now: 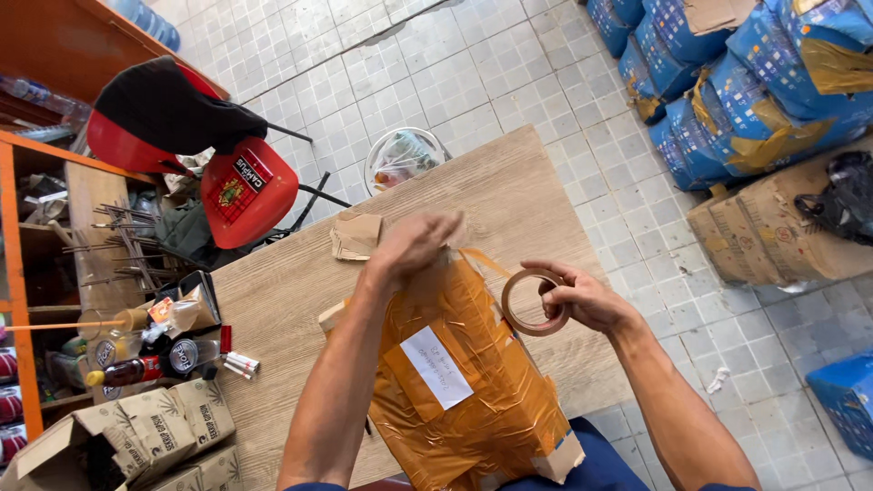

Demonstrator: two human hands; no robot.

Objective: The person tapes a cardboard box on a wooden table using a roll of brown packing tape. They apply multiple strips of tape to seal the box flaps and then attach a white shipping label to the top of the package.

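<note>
A parcel (464, 382) wrapped in brown tape, with a white paper label on top, lies on the wooden table (509, 191) in front of me. My left hand (414, 241) is blurred and presses on the parcel's far edge. My right hand (582, 295) holds a roll of brown tape (535, 302) just to the right of the parcel. A strip of tape runs from the roll to the parcel's top corner.
A folded piece of cardboard (356, 235) lies on the table beyond the parcel. Bottles and small items (155, 350) crowd the left edge, with open cartons (136, 436) below. A red chair (218, 164), a wire bin (400, 156) and stacked blue sacks (737, 82) stand around.
</note>
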